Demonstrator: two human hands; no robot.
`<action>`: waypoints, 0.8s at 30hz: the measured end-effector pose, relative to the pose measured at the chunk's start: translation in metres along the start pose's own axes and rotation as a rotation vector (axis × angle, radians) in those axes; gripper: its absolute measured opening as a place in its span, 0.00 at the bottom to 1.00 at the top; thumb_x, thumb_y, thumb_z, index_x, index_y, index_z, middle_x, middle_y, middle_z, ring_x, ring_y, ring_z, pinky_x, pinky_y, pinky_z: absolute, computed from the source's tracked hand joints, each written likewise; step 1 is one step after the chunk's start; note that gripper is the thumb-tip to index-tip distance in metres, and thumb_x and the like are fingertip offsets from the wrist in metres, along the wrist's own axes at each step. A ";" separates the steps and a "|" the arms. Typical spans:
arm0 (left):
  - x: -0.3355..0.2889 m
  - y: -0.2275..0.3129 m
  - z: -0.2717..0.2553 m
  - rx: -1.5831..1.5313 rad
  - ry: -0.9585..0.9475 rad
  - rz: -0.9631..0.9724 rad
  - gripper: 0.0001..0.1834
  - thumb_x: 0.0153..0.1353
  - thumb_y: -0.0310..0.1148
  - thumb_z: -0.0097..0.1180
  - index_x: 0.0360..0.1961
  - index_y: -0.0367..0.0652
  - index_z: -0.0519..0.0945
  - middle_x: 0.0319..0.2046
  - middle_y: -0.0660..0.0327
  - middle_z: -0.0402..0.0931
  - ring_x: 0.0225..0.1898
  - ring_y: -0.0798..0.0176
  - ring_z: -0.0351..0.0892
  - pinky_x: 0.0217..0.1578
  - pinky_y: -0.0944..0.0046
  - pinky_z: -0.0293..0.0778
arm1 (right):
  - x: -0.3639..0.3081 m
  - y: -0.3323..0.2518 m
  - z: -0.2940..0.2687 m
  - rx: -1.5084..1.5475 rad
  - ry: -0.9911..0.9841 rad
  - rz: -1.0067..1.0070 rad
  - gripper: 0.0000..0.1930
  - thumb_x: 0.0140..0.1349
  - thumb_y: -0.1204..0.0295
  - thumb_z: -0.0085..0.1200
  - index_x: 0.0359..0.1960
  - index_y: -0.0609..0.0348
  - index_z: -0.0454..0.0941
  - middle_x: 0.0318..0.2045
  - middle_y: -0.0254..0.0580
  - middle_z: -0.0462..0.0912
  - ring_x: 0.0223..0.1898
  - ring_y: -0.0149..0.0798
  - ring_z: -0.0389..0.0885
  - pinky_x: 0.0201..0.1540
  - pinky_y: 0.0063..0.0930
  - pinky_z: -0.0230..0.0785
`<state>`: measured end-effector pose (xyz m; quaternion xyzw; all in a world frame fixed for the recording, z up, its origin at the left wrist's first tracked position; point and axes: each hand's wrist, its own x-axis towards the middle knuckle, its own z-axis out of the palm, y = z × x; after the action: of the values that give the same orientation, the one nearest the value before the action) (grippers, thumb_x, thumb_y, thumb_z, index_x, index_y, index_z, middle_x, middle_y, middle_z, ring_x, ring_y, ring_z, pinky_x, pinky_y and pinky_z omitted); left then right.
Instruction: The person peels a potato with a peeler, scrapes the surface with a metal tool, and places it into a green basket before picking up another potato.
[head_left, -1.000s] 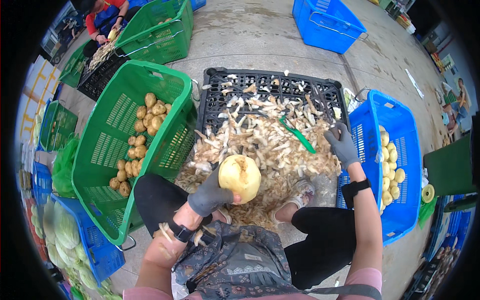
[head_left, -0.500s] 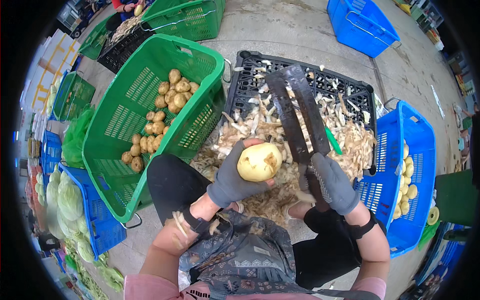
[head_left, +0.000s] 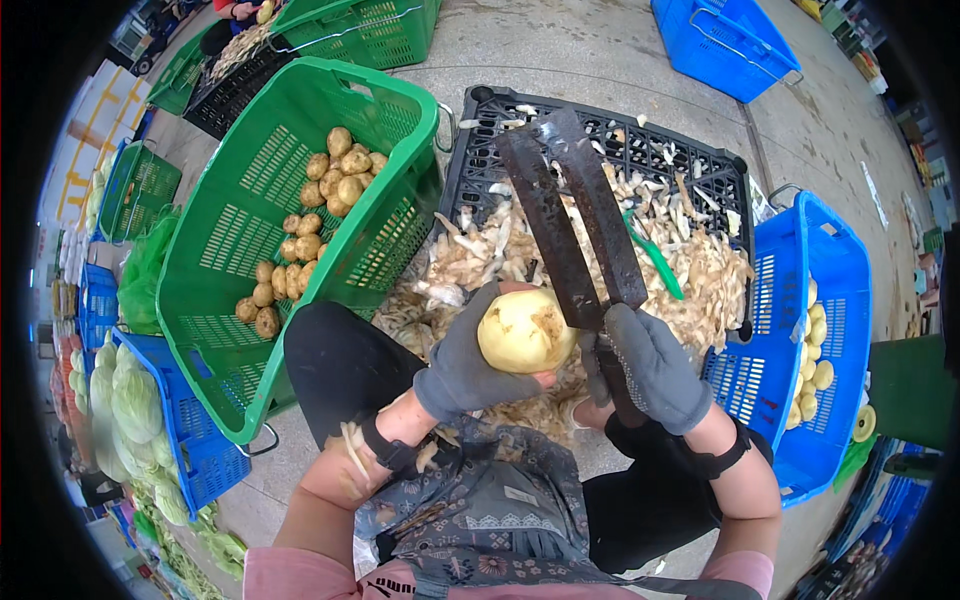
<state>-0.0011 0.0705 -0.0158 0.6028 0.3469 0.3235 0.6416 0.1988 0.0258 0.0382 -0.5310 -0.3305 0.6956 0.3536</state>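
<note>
My left hand (head_left: pixel 465 362), in a grey glove, is closed around a large peeled potato (head_left: pixel 527 331) with brown patches left on it. In my right hand (head_left: pixel 650 365), also gloved, is the handle of a long dark peeling knife (head_left: pixel 592 215), which has two parallel metal strips joined at the far end. The knife points up and away, and the lower part of its left strip is right beside the potato; whether they touch I cannot tell. Below both hands spreads a heap of peelings (head_left: pixel 700 270), partly lying over a black plastic crate (head_left: pixel 745 205).
At left stands a green basket (head_left: pixel 190 350) holding unpeeled potatoes (head_left: pixel 340 180). A blue basket (head_left: pixel 845 260) at right holds peeled potatoes (head_left: pixel 815 345). A green-handled tool (head_left: pixel 655 258) lies on the peelings. Another blue basket (head_left: pixel 725 45) stands far off; cabbages (head_left: pixel 138 405) are at far left.
The peeling knife in my right hand has swung left, bringing its blade to the potato's right side. My left hand keeps hold of the potato, which has shifted only slightly.
</note>
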 end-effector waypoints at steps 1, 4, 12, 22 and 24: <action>-0.001 0.001 0.001 0.013 0.029 -0.007 0.42 0.32 0.32 0.73 0.51 0.36 0.65 0.43 0.60 0.72 0.45 0.68 0.71 0.48 0.66 0.67 | 0.000 -0.001 0.001 0.035 -0.008 0.014 0.16 0.67 0.62 0.38 0.37 0.63 0.70 0.21 0.36 0.73 0.20 0.27 0.72 0.22 0.20 0.65; -0.001 0.003 0.005 0.045 0.048 0.052 0.41 0.33 0.29 0.73 0.51 0.37 0.64 0.43 0.60 0.72 0.45 0.69 0.71 0.47 0.67 0.67 | 0.004 0.017 -0.007 0.005 0.051 0.015 0.16 0.67 0.62 0.39 0.40 0.64 0.70 0.24 0.36 0.74 0.22 0.27 0.73 0.23 0.20 0.66; -0.006 -0.003 0.002 0.074 0.040 0.061 0.40 0.35 0.28 0.72 0.51 0.38 0.64 0.44 0.60 0.71 0.45 0.68 0.71 0.46 0.67 0.68 | 0.004 0.013 -0.007 -0.032 -0.013 0.027 0.16 0.67 0.61 0.39 0.36 0.63 0.73 0.22 0.35 0.74 0.20 0.26 0.72 0.23 0.20 0.64; -0.005 0.001 0.000 0.162 0.033 0.068 0.42 0.33 0.27 0.73 0.51 0.37 0.63 0.42 0.59 0.73 0.44 0.68 0.73 0.46 0.67 0.70 | 0.002 0.004 0.007 -0.281 0.049 -0.038 0.17 0.67 0.61 0.39 0.32 0.64 0.72 0.18 0.34 0.72 0.18 0.25 0.69 0.22 0.20 0.62; -0.004 0.009 0.007 0.133 0.062 0.031 0.42 0.34 0.27 0.73 0.51 0.37 0.63 0.42 0.59 0.73 0.43 0.69 0.73 0.45 0.68 0.70 | 0.006 0.036 0.008 -0.182 0.125 -0.114 0.16 0.67 0.62 0.39 0.34 0.64 0.72 0.20 0.34 0.72 0.19 0.26 0.70 0.23 0.20 0.63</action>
<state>0.0023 0.0642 -0.0066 0.6392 0.3780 0.3283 0.5837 0.1850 0.0112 0.0072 -0.5837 -0.3991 0.6070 0.3628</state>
